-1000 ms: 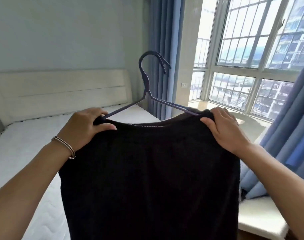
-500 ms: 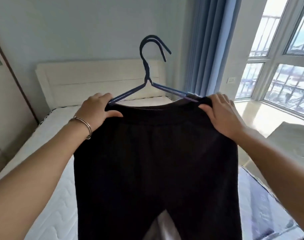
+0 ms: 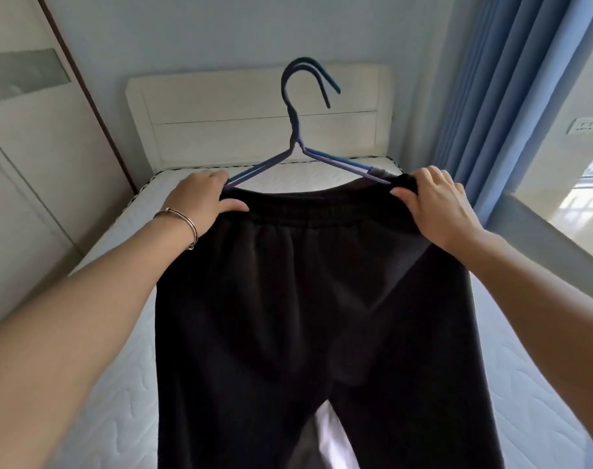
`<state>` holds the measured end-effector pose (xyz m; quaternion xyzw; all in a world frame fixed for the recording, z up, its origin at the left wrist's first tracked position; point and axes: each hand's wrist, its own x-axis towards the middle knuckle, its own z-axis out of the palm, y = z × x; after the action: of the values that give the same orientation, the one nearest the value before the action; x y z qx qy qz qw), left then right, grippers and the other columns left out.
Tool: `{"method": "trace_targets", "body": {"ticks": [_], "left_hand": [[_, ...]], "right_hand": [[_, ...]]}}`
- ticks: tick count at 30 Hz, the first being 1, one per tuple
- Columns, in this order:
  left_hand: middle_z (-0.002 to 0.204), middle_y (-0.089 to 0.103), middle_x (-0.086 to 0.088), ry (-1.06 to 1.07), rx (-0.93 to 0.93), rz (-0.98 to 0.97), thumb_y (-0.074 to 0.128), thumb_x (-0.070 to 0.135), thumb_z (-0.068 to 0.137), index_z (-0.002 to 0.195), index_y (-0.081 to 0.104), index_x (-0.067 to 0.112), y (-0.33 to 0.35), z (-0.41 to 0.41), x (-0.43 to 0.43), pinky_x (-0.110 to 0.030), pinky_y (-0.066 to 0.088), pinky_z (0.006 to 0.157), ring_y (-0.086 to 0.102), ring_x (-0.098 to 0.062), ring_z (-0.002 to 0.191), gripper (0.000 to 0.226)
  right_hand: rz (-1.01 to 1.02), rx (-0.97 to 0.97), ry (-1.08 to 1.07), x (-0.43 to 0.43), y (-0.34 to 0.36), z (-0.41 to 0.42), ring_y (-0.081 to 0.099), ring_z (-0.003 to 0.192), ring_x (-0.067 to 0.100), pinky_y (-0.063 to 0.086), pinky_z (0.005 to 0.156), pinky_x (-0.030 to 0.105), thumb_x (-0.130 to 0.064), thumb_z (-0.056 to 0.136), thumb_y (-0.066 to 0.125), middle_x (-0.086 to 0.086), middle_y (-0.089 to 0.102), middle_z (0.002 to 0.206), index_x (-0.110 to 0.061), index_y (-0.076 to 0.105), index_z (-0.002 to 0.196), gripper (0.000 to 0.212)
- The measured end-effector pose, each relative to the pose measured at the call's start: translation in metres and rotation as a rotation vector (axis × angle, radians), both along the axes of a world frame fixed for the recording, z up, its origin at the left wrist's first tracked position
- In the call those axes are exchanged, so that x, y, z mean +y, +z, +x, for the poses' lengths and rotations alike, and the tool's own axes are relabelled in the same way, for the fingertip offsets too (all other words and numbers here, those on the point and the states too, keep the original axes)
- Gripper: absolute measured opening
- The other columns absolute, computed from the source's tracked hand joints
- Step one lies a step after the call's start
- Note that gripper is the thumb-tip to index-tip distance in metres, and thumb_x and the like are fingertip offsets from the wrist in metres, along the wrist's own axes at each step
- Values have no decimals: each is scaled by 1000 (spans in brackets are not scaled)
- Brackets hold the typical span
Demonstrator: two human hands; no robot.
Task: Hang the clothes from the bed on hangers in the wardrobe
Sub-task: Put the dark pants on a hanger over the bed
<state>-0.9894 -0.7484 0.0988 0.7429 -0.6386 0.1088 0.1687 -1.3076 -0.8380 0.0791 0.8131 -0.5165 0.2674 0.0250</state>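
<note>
A pair of black trousers (image 3: 315, 299) with an elastic waistband hangs in front of me, its waist stretched over the shoulders of a dark blue hanger (image 3: 296, 130) whose hook points up. My left hand (image 3: 203, 201), a bangle on its wrist, grips the waistband's left corner together with the hanger's left end. My right hand (image 3: 433, 204) holds the right corner over the hanger's other end. The trouser legs drop out of view at the bottom, above the white mattress (image 3: 112, 367).
A white headboard (image 3: 220, 113) stands straight ahead against a pale wall. Cream wardrobe doors (image 3: 27, 164) run along the left. Blue curtains (image 3: 511, 89) and a window sill (image 3: 559, 238) are on the right. A light cloth (image 3: 332, 438) shows between the trouser legs.
My view has swung left from the window to the headboard and wardrobe side. Both hands keep the same hold on the trousers and hanger.
</note>
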Motion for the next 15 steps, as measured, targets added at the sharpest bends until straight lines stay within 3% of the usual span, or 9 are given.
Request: {"method": "trace_targets", "body": {"ticks": [8, 11, 15], "left_hand": [[82, 50, -13, 20, 14, 113, 61, 46, 80, 78, 40, 10, -35, 41, -99, -36, 36, 67, 51, -32, 83, 42], [94, 58, -19, 35, 29, 207, 59, 43, 83, 89, 51, 3, -70, 53, -131, -35, 36, 68, 50, -30, 83, 41], [104, 59, -19, 86, 25, 384, 53, 42, 88, 102, 53, 1, -148, 70, -172, -37, 42, 74, 55, -34, 96, 43]], "right_hand": [[55, 27, -45, -90, -37, 45, 43, 119, 32, 34, 96, 44, -44, 94, 38, 14, 51, 122, -4, 49, 117, 47], [132, 76, -37, -117, -70, 60, 43, 118, 31, 34, 94, 42, -43, 95, 37, 13, 51, 122, -5, 49, 115, 45], [269, 147, -27, -159, -140, 80, 45, 115, 30, 36, 92, 40, -45, 94, 37, 11, 53, 118, -7, 51, 113, 44]]}}
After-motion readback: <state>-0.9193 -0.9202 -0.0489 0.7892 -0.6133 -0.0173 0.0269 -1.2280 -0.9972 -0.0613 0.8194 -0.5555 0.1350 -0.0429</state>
